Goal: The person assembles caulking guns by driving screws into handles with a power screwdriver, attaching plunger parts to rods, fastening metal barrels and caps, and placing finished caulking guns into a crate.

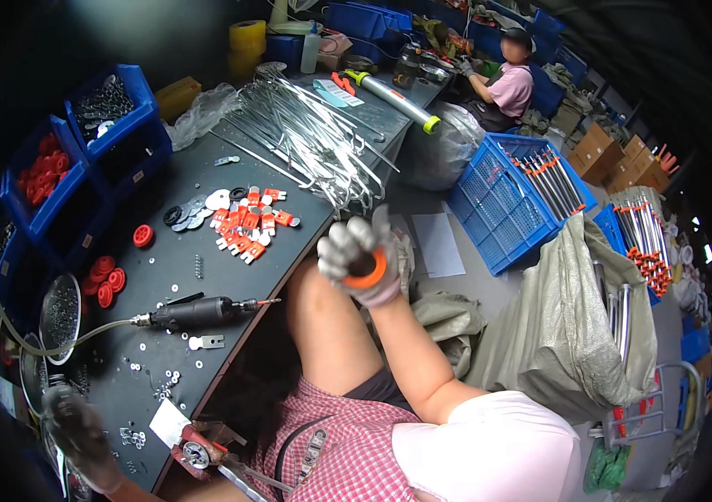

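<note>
My right hand point(349, 244), in a pale grey work glove, is raised past the table's edge above my knee. Its fingers curl round a round, dark-centred piece with an orange rim point(378, 269); the rest of that piece is hidden. At lower left, my gloved left hand point(79, 439) is over the table beside a round metal dish point(61, 318) of small parts. Motion smears its fingers. Close to my lap stands a red and metal fixture point(197, 452) with a round disc. A black power screwdriver point(205, 314) lies on the table, its bit pointing right.
Blue bins point(121, 125) line the left side. Long bent metal rods point(314, 142) are heaped at the table's back, before red clips point(251, 222) and red wheels point(105, 280). To the right are a blue crate point(490, 201) of tubes and a woven sack point(557, 326). A co-worker point(511, 84) sits beyond.
</note>
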Motion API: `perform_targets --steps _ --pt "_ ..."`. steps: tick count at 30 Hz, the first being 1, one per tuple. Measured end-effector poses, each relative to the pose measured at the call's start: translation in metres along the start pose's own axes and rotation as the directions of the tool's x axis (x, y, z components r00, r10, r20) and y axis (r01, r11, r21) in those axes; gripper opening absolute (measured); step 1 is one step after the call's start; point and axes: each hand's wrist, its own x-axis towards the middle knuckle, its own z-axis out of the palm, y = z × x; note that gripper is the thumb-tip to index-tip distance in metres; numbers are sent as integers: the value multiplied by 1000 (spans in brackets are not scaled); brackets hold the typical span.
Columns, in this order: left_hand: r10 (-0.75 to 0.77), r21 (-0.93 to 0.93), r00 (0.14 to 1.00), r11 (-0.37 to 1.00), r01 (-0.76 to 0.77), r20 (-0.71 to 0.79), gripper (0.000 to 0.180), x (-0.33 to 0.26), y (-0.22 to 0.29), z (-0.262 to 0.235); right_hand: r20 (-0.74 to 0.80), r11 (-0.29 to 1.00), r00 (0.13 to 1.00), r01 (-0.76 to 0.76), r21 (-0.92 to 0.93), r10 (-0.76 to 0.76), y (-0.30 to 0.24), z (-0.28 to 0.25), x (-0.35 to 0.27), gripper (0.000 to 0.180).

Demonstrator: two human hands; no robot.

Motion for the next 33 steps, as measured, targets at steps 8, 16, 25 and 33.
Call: perform_targets --steps 8,16,25,33 --pt "-141 129 163 988 81 977 47 -9 38 9 396 802 893 392 -451 -215 -74 91 -31 59" --pt "-54 86 506 996 -39 861 33 -66 9 11 548 693 836 409 -593 -24 -57 92 -20 52" --pt "55 299 811 913 -276 583 23 -128 -3 -19 -72 510 909 -295 -808 412 59 14 8 57" --pt "170 634 952 714 -297 254 42 -161 -62 -37 5 454 735 -413 -789 678 139 41 -29 44"
